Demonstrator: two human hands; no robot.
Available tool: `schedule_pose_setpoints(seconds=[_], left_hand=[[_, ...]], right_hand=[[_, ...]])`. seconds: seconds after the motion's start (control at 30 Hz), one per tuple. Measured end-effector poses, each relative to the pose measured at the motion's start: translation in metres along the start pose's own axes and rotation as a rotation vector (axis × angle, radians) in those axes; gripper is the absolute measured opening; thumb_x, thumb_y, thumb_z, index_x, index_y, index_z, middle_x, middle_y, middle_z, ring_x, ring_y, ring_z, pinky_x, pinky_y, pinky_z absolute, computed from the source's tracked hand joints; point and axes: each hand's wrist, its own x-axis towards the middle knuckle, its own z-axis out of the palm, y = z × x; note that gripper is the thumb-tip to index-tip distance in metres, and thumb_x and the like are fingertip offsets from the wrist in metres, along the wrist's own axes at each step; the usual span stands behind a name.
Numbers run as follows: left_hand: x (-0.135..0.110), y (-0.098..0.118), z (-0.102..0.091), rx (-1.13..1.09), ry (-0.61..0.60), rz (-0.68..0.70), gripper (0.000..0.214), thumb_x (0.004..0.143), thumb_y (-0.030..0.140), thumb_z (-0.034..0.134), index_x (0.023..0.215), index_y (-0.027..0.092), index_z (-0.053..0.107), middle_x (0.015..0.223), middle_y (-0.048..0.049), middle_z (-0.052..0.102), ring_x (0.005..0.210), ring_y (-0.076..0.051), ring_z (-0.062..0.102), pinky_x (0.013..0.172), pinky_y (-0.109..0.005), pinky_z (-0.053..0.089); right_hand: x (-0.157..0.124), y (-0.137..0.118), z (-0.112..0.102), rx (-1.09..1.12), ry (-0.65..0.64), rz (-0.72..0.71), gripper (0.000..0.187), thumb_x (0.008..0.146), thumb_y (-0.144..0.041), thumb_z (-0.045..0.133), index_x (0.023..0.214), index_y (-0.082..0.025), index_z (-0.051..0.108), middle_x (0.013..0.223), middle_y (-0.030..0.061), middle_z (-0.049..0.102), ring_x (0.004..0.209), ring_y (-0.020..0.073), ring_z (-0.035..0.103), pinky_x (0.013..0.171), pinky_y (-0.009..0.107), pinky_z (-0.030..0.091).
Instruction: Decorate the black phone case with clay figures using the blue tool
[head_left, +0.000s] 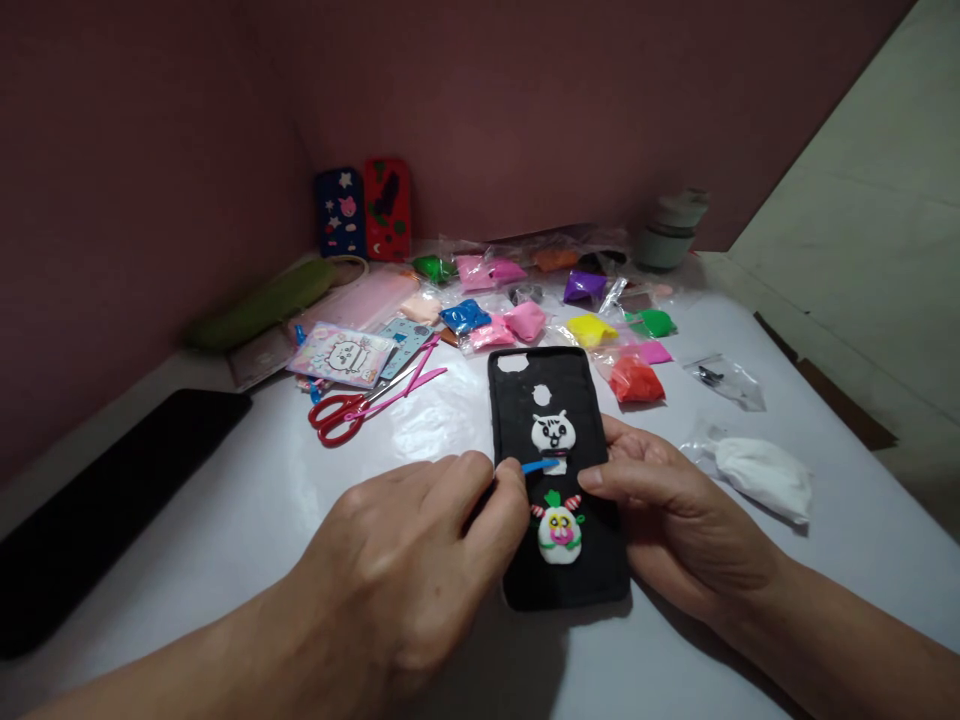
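Head view: leftmost on the bench we see a dark slab, then red scissors with a pink tool across them. Our left grip pinches a blue tool and hides part of the left edge of the black phone case, which our right grip holds between thumb and fingers, over mid-bench. Coloured packets crowd just behind the case; a white packet lies to its right, beyond our wrist.

My feed is dim, with soft glare on the counter, shadow below the phone case, and blur over the green pouch.
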Motion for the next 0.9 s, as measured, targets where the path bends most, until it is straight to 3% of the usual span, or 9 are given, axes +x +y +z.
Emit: schedule_pose_setpoints(seconds=[0.9], left_hand=[[-0.002,0.0007,-0.001,0.013,-0.033,-0.006,0.032,0.096,0.007,0.027,0.117,0.007,0.05,0.084,-0.0066,0.058,0.064,-0.015,0.05,0.054,-0.026,0.042]], right_hand=[[-0.0001,0.0013,-0.001,-0.015,0.035,0.0,0.029,0.069,-0.002,0.06,0.095,-0.014,0.066,0.083,0.0058,0.069,0.074,0.0172,0.064,0.072,0.03,0.052]])
